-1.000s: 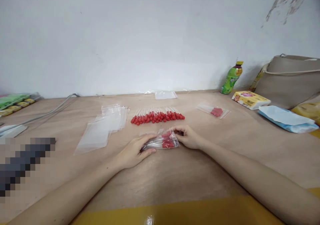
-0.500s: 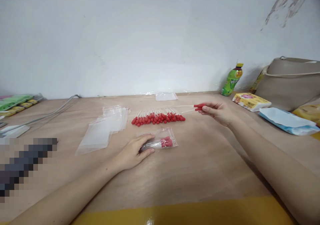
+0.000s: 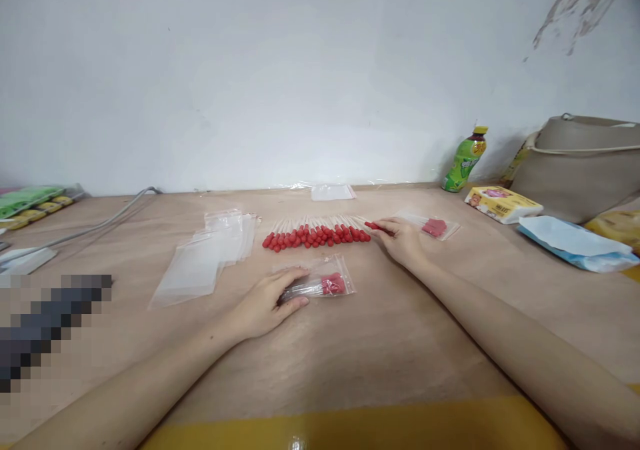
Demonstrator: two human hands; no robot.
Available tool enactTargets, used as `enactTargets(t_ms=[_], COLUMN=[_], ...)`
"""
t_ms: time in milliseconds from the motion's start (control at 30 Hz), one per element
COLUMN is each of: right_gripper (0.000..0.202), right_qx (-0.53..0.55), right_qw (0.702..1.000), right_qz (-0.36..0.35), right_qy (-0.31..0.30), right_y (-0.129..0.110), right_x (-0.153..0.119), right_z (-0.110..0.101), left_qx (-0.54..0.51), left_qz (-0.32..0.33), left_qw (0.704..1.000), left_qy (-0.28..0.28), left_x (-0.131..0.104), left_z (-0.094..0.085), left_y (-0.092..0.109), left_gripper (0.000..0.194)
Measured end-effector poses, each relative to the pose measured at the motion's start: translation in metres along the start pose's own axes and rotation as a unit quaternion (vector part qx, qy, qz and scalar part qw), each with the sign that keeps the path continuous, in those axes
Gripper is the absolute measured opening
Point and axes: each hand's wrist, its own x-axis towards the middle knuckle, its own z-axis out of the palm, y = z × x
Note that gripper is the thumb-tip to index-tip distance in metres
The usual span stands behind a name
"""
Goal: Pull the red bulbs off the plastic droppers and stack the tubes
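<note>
Sticks with pale shafts and bright red heads (image 3: 315, 237) lie side by side in a crowded row at the middle of the table (image 3: 390, 357), heads toward you, shafts pointing to the far side. At the row's right end, your right hand (image 3: 401, 242) pinches a red head (image 3: 371, 225) between thumb and fingers. Nearer to you lies a clear bag (image 3: 332, 285) with more red heads showing at its right; your left hand (image 3: 270, 303) curls around its left end, thumb and fingers to either side. A second filled bag (image 3: 434, 227) lies beyond your right hand, and flat clear bags (image 3: 197, 267) overlap to the left of the row.

The tabletop is brown, with a yellow strip (image 3: 330, 427) along your near edge. A pale wall (image 3: 300, 77) rises behind, peeling at far right, above a green bottle (image 3: 464, 162) and a grey handbag (image 3: 575, 167), which the frame cuts off.

Your left hand hides the bag's left end; your right fingers hide how many sticks you pinch. Pixelation blurs the dark shape (image 3: 50, 327) at left.
</note>
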Motion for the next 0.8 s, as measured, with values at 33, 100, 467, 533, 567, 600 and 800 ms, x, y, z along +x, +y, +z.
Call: enactTargets(t_ms=[33,100,467,533,567,600,800], right_gripper=[0.02,0.019,0.024,0.03,0.034,0.038,0.042], right_qx=[-0.001,-0.006,-0.02,-0.022,-0.021,-0.019,0.015], right_qw=[1.0,1.0,0.995,0.994,0.994,0.994,1.0], right_qz=[0.004,0.011,0.042,0.051,0.055,0.06,0.02], right_qy=[-0.005,-0.022,-0.092,-0.092,-0.093,-0.094,-0.011], right_y=[0.0,0.001,-0.004,-0.002,0.0,0.002,-0.006], right_x=[0.0,0.001,-0.005,-0.005,-0.005,-0.005,-0.007], right_z=[0.001,0.003,0.007,0.008,0.009,0.01,0.008], left_qx=[0.0,0.0,0.0,0.0,0.0,0.0,0.001], left_qz=[0.001,0.001,0.0,0.001,0.0,-0.001,-0.007], left_qw=[1.0,1.0,1.0,1.0,1.0,1.0,1.0], left_qy=[0.0,0.0,-0.001,-0.001,0.0,0.0,-0.004], left_x=[0.0,0.001,0.001,0.001,0.001,0.001,0.001], left_z=[0.0,0.0,0.0,0.0,-0.001,-0.001,-0.001], left_y=[0.0,0.0,0.0,0.0,0.0,0.0,0.001], left_gripper=[0.043,0.043,0.042,0.042,0.042,0.042,0.042])
